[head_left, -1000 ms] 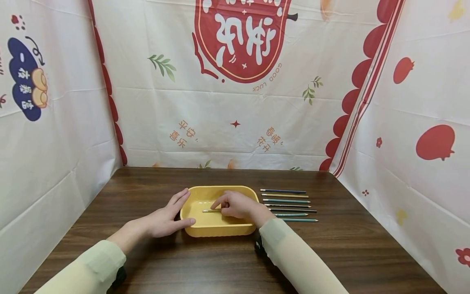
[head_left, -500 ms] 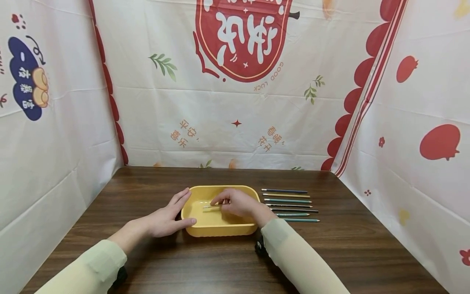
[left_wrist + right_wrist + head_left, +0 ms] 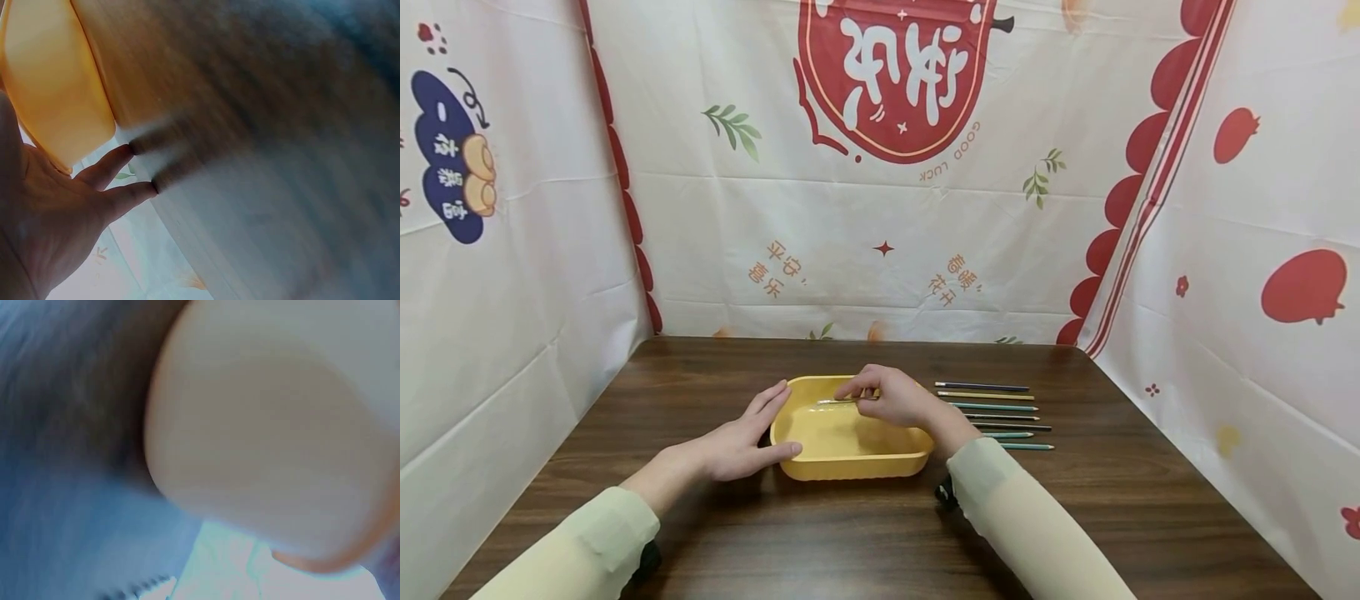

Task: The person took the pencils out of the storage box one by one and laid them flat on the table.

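Note:
A yellow rectangular basin (image 3: pixel 857 468) stands on the dark wooden table. My left hand (image 3: pixel 737 444) rests at its left end, thumb over the near rim and the fingers along the outside. In the left wrist view the fingers of that hand (image 3: pixel 59 206) reach out fairly straight beside the basin (image 3: pixel 53 75). My right hand (image 3: pixel 895 398) pinches a thin pencil (image 3: pixel 831 402) between thumb and fingers, its light end pointing left, above the inside of the basin. The basin's pale, blurred wall (image 3: pixel 262 444) fills most of the right wrist view; the pencil cannot be seen there.
Several pencils (image 3: pixel 992 397) lie in a row right of the basin, blue, yellow, teal and black, roughly parallel. The right forearm partly covers the nearest ones. Printed white cloth (image 3: pixel 715 250) hangs behind the table and along both sides.
My right hand has risen from the basin floor and moved slightly right and away from me, carrying the pencil with it. My left hand has stayed on the basin's left end.

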`<state>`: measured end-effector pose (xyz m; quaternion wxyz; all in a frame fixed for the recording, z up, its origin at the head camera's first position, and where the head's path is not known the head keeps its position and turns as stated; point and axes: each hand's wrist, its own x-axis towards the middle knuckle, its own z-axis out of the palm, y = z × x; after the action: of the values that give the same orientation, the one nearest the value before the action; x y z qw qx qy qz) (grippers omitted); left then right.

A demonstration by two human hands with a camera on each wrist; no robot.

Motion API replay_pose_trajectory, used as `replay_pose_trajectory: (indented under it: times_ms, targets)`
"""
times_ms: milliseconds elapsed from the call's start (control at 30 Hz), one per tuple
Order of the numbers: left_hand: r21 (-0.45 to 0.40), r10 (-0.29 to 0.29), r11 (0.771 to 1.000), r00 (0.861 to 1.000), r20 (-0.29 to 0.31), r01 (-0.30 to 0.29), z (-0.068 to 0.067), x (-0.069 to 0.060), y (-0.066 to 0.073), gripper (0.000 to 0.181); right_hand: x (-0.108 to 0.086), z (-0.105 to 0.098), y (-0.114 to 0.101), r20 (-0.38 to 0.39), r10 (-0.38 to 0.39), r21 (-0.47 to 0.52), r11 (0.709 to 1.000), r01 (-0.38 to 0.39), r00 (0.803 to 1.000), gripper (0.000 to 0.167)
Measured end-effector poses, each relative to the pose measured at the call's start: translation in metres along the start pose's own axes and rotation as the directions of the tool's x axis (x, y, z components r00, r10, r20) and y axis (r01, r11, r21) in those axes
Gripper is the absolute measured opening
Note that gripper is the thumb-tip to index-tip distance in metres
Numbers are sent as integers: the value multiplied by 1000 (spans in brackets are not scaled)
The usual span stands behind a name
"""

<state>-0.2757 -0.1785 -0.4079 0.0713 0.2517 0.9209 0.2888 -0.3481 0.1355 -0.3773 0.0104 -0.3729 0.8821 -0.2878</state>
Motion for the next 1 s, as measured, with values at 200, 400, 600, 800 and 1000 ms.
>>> replay_pose_trajectory:
  times_ms: [200,400,600,800,1000]
  targets:
    - [1,19,1000,1000,-7,-19,0,0,1,100,-26,-25,2,-31,64,-17,998,-65,997,36]
    - [-2,20,1000,1000,-9,-20,-1,-1,1,100,-60,-46,17,-69,105,-29,994,-107,992,36]
    - [-5,8,1000,1000,-2,-8,1,-1,1,101,-95,-62,34,-122,90,-33,995,-94,989,33]
    - [-1,8,1000,1000,-8,-8,1,-2,2,101,-126,-74,49,-178,103,-60,991,-116,979,33]
    - [-7,7,1000,1000,-1,-7,-1,-1,2,101,-150,-80,60,-171,114,-58,990,-125,979,32]
